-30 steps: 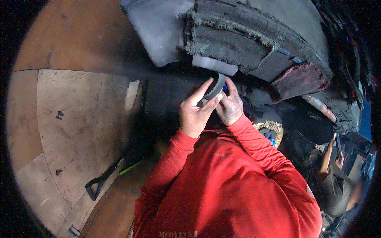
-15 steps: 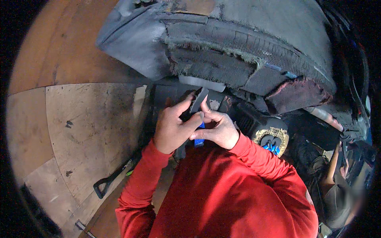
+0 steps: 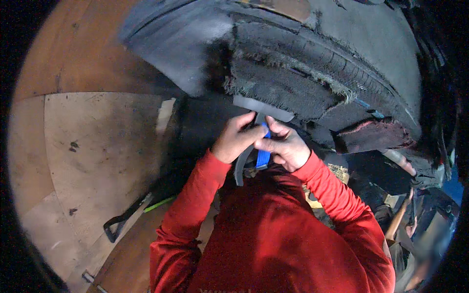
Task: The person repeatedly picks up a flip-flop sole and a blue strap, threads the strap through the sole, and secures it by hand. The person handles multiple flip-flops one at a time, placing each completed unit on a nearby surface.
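Observation:
Between my hands is a flip-flop, its dark grey sole (image 3: 241, 168) turned edge-on and its blue strap (image 3: 263, 156) hanging below my fingers. My left hand (image 3: 235, 139) closes around the sole from the left, thumb pointing right. My right hand (image 3: 287, 148) pinches the strap area from the right, and its fingertips are partly hidden. Just above my fingers, the upper end of the sole meets or overlaps a pale flat strip (image 3: 264, 108); I cannot tell whether they touch. That strip juts from under a large rounded form covered in worn grey carpet (image 3: 283, 83).
A stained wooden board (image 3: 107, 161) stands at the left, with a black handle (image 3: 115, 228) by its lower edge. A reddish carpet flap (image 3: 376, 136) hangs at the right. Gold perforated material (image 3: 338, 172) shows behind my right arm. Another person's arm (image 3: 398, 217) is at far right.
Both hands have shifted right with the flip-flop, its sole now hanging lower and the blue strap showing more. The view has turned slightly. My right arm now covers the pair of blue-strapped flip-flops.

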Action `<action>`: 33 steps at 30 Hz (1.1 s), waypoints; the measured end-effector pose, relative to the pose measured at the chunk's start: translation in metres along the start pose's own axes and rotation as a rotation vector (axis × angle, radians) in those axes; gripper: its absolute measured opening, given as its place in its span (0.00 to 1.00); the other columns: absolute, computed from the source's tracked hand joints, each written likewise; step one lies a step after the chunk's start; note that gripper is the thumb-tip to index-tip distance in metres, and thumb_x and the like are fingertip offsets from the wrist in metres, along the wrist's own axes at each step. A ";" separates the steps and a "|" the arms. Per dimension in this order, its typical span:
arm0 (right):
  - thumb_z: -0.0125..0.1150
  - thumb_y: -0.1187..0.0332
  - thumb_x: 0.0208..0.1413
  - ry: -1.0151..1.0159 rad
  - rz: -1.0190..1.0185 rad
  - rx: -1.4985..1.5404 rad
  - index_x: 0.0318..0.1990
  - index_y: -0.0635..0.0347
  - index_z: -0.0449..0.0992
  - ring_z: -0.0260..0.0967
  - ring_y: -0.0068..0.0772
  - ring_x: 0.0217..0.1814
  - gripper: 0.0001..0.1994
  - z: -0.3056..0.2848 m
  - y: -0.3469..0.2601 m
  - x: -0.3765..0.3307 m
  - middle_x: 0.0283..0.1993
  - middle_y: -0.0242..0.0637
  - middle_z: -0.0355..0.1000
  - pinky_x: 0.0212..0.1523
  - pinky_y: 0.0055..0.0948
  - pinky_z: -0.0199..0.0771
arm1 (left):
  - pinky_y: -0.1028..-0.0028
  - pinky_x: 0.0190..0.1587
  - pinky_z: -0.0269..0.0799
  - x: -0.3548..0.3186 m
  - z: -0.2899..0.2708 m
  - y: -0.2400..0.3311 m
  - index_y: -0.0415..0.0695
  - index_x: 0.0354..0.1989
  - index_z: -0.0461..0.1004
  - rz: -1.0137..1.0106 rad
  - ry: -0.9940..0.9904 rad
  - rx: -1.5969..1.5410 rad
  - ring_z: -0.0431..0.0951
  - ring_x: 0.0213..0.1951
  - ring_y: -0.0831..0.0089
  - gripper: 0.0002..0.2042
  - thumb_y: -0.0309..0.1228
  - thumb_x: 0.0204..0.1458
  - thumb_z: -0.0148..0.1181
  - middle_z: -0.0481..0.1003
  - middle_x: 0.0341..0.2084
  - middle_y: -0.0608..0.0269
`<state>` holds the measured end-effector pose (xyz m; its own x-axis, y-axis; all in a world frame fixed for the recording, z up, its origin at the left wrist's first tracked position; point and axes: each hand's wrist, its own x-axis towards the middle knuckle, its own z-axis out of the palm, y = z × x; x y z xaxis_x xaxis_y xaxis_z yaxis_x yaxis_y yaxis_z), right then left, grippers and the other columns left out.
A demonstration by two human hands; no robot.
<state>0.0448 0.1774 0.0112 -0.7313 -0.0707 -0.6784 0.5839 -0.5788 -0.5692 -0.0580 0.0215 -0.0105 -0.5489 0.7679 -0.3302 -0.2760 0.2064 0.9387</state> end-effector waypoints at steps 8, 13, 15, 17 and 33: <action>0.68 0.62 0.50 0.490 -0.783 -1.451 0.64 0.26 0.65 0.77 0.53 0.39 0.32 0.018 0.039 -0.026 0.54 0.51 0.71 0.33 0.42 0.80 | 0.72 0.57 0.68 -0.044 0.023 -0.026 0.34 0.62 0.66 0.164 0.079 -0.618 0.73 0.53 0.75 0.26 0.20 0.51 0.58 0.74 0.52 0.61; 0.67 0.67 0.48 0.630 -1.168 -1.558 0.52 0.31 0.72 0.75 0.54 0.37 0.23 0.016 0.046 -0.009 0.55 0.53 0.67 0.30 0.42 0.78 | 0.76 0.54 0.70 -0.053 0.032 -0.006 0.35 0.63 0.65 0.287 0.230 -0.380 0.75 0.50 0.76 0.28 0.25 0.53 0.65 0.75 0.52 0.60; 0.67 0.68 0.48 0.641 -1.284 -1.499 0.50 0.34 0.73 0.75 0.55 0.38 0.21 0.011 0.045 0.007 0.54 0.53 0.67 0.31 0.43 0.77 | 0.77 0.48 0.73 -0.049 0.035 0.003 0.37 0.59 0.71 0.274 0.406 -0.066 0.77 0.45 0.78 0.25 0.30 0.53 0.68 0.79 0.46 0.60; 0.67 0.67 0.48 0.637 -1.201 -1.452 0.46 0.40 0.75 0.74 0.56 0.40 0.17 0.009 0.047 0.016 0.55 0.54 0.67 0.34 0.43 0.77 | 0.77 0.47 0.74 -0.041 0.038 0.009 0.38 0.57 0.73 0.291 0.482 0.035 0.78 0.44 0.79 0.23 0.31 0.52 0.69 0.80 0.43 0.60; 0.67 0.76 0.48 0.064 -0.508 -0.477 0.44 0.63 0.78 0.73 0.22 0.44 0.13 0.029 0.052 0.002 0.42 0.34 0.78 0.47 0.26 0.73 | 0.67 0.30 0.75 -0.018 0.034 0.033 0.40 0.38 0.81 0.095 0.655 0.733 0.83 0.28 0.60 0.15 0.40 0.52 0.67 0.81 0.27 0.49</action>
<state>0.0639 0.1239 -0.0062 -0.9410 0.1706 -0.2923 0.2773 -0.1063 -0.9549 -0.0308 0.0349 0.0297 -0.9328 0.3590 -0.0324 0.2276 0.6560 0.7196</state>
